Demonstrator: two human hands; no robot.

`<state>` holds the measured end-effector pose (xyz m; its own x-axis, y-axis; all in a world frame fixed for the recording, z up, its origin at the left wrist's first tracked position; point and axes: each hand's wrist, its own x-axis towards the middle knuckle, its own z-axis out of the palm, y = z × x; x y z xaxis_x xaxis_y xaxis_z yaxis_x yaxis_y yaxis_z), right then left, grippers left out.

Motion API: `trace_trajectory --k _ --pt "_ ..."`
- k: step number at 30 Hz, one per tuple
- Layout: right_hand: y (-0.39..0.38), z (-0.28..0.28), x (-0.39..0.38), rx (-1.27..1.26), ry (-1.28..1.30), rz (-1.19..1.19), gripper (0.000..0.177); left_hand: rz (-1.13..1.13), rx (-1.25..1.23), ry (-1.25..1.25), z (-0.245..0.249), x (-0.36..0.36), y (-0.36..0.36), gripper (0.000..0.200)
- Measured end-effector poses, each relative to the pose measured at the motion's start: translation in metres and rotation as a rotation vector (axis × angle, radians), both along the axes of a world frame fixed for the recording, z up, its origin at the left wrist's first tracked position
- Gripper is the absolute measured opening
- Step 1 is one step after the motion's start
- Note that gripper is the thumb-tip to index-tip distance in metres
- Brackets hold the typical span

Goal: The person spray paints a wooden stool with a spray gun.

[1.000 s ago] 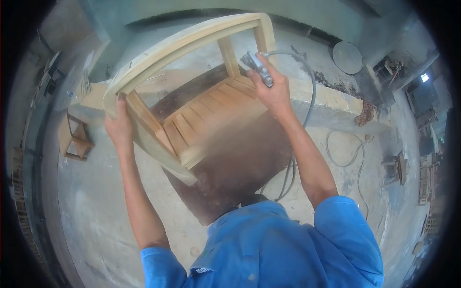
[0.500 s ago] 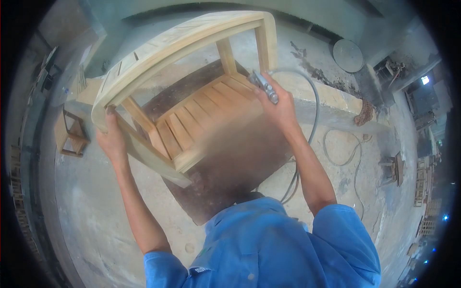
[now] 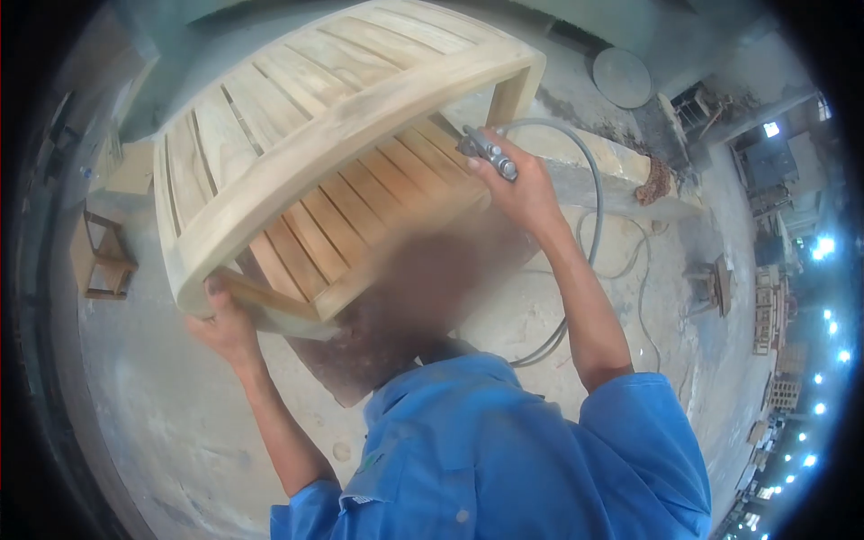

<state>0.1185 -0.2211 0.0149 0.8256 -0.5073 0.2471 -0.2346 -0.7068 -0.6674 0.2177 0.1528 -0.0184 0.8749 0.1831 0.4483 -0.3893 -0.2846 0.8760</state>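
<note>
The left hand (image 3: 225, 326) is gripping a corner of the slatted wooden piece (image 3: 351, 135), tilted above a brown board (image 3: 360, 355), while the right hand (image 3: 524, 187) is holding a metal spray-gun-like tool (image 3: 489, 153) with a grey hose (image 3: 598, 198) looping beside the right forearm.

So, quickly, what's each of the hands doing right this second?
Left hand: closed on a lower corner of the slatted wooden piece.
Right hand: closed around a metal tool with a hose.
</note>
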Motion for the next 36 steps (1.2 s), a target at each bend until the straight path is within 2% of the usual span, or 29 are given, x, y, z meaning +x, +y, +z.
trace_trajectory --k 3,9,14,17,20,24,27,30,33,36 --pt "-0.001 -0.011 -0.026 -0.063 0.011 -0.003 0.047 -0.042 -0.033 -0.030 -0.010 -0.012 0.004 0.041" --pt "0.016 -0.003 -0.093 -0.007 0.193 -0.084 0.050 -0.077 -0.075 -0.019 -0.037 -0.030 0.011 0.047" --pt "0.031 -0.003 -0.107 0.003 0.079 -0.077 0.050 -0.060 0.002 -0.070 -0.066 -0.052 0.021 0.050" --pt "0.035 -0.011 -0.110 -0.051 0.115 -0.074 0.051 -0.099 -0.017 0.032 -0.096 -0.068 0.036 0.076" --pt "0.034 -0.043 -0.134 -0.111 0.151 -0.048 0.051 -0.085 0.054 0.060 -0.097 -0.094 0.031 0.084" --pt "0.055 -0.052 -0.168 0.001 0.156 -0.130 0.052 -0.169 0.022 0.043 -0.088 -0.105 0.025 0.077" --pt "0.066 -0.053 -0.181 0.050 0.007 -0.210 0.052 -0.276 0.014 0.011 -0.074 -0.107 0.025 0.070" --pt "0.074 -0.036 -0.180 0.094 -0.043 -0.304 0.052 -0.344 -0.047 0.093 -0.067 -0.114 0.020 0.062" --pt "0.079 -0.031 -0.177 -0.082 -0.071 -0.241 0.053 -0.381 0.014 0.068 -0.063 -0.125 0.014 0.054" --pt "0.086 -0.040 -0.172 -0.050 0.037 -0.192 0.053 -0.405 -0.014 0.116 -0.058 -0.134 0.007 0.050"
